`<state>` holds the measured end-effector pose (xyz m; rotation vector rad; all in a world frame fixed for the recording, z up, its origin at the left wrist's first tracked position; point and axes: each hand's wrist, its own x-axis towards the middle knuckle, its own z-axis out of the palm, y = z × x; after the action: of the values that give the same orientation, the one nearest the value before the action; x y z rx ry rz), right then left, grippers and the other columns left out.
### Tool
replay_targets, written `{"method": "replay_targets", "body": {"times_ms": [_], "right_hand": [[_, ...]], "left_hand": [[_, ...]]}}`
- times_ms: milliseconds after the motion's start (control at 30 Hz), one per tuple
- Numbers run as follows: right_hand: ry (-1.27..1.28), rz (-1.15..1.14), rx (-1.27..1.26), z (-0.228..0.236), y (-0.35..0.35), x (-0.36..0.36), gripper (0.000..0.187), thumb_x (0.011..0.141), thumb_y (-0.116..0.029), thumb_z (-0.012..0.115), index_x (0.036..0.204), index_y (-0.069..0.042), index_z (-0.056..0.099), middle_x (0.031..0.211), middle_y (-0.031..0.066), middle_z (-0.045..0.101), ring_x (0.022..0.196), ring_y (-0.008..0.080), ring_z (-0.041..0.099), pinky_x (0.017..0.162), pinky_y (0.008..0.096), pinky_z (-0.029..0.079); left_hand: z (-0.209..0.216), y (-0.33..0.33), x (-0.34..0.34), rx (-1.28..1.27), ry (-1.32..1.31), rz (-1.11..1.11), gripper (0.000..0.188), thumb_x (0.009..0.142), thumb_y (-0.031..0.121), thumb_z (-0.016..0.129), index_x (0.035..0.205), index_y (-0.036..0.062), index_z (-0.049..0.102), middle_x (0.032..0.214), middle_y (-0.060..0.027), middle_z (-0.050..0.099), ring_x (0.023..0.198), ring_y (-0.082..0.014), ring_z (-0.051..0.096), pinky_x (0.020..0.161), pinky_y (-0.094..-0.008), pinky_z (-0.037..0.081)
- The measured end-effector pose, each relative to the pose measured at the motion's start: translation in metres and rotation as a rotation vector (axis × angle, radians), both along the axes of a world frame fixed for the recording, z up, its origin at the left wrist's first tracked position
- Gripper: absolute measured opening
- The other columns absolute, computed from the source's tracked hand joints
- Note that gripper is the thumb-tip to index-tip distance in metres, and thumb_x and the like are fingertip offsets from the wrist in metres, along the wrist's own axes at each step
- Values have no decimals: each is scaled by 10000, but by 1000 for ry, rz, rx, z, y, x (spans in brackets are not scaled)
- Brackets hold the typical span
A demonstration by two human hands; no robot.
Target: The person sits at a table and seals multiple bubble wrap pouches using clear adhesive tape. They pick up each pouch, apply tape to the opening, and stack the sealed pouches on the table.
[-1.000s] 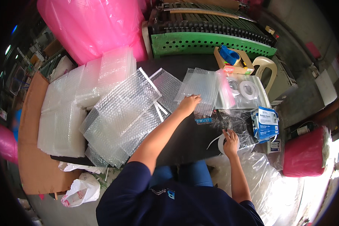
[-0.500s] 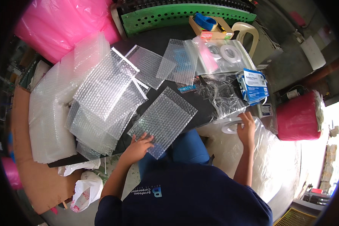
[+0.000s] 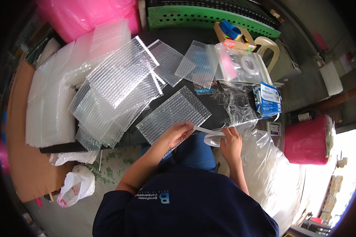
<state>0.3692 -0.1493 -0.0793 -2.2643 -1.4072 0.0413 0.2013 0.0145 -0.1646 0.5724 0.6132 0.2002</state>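
My right hand (image 3: 231, 143) is closed on a roll of white tape (image 3: 208, 140) just off the table's front edge. Between my two hands stretches a short tape strip (image 3: 203, 130), its free end pinched by the fingers of my left hand (image 3: 178, 134). Under and beyond my left hand, a flat bubble-wrap pouch (image 3: 176, 110) lies at an angle on the dark table, its near corner past the edge. To its left is a loose pile of bubble-wrap pouches (image 3: 118, 79), some with white strips along one edge.
Folded bubble wrap (image 3: 47, 98) is stacked at the left. Further right lie crumpled clear film (image 3: 241, 106), blue-and-white printed cards (image 3: 269, 98) and spare tape rolls (image 3: 249, 65). At the back sits a cardboard box (image 3: 241, 42) holding a blue tape roll (image 3: 230, 29). Clear plastic (image 3: 261, 158) hangs on my right.
My left hand has left the pouch and moved right to the tape's end. My right hand has brought the roll leftward, and a strip now spans both hands. The view has shifted slightly.
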Motion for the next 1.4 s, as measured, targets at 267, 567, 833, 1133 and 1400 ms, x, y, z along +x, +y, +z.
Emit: {"method": "replay_targets", "body": {"times_ms": [267,567,833,1133,1400], "right_hand": [[265,158,-267,3,-8,-1,346,788,-133,656,1128,-182,620,971,113,653,851,345,632,720,417,505],[363,113,-189,-31,-45,3,386,832,-136,604,1214,-185,586,908,118,629,829,328,629,713,422,506],[219,-64,-336,-50,-26,1,429,845,-125,581,1261,-230,578,788,98,570,722,304,609,636,417,493],[198,-41,-422,-50,-19,17,446,853,-160,582,1287,-258,547,873,139,618,732,333,651,633,426,525],[227,-63,-456,-54,-17,23,453,862,-159,575,1296,-284,538,882,142,613,782,327,646,673,421,519]], "left_hand": [[-43,32,29,1565,271,261,181,881,230,621,953,65,622,935,-95,687,853,-268,650,751,-381,498],[-13,33,55,1399,247,15,33,829,51,655,859,53,642,855,-86,667,830,-195,671,676,-310,523],[-60,84,112,1530,252,212,66,759,0,673,780,20,614,761,-121,637,700,-290,642,603,-365,501],[-62,86,115,1527,322,228,69,767,28,694,775,18,626,761,-120,651,671,-277,652,593,-360,511],[-68,90,118,1613,369,209,87,779,47,714,800,17,635,741,-89,643,604,-176,628,555,-291,484]]}}
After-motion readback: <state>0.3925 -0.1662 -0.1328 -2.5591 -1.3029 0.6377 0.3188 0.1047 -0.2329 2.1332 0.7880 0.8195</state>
